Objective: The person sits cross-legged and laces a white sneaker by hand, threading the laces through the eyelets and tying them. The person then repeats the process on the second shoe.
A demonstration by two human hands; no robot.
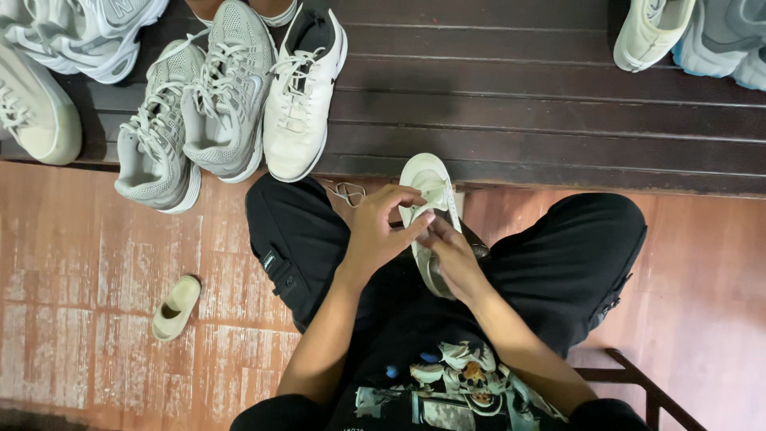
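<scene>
A white sneaker (426, 177) rests between my knees, toe pointing away toward the dark bench. My left hand (377, 230) reaches in from the left and pinches a white lace over the shoe's tongue. My right hand (452, 257) lies on the shoe's right side, fingers closed on the lace near the eyelets. The two hands meet over the lacing and hide the middle and heel of the shoe. A loose white lace (348, 192) lies on the floor just left of the toe.
A dark wooden bench (519, 104) carries a white sneaker (302, 100), a pair of grey sneakers (191, 120), more pale shoes at the far left (48, 72) and top right (686, 32). A small beige insert (175, 307) lies on the worn red floor.
</scene>
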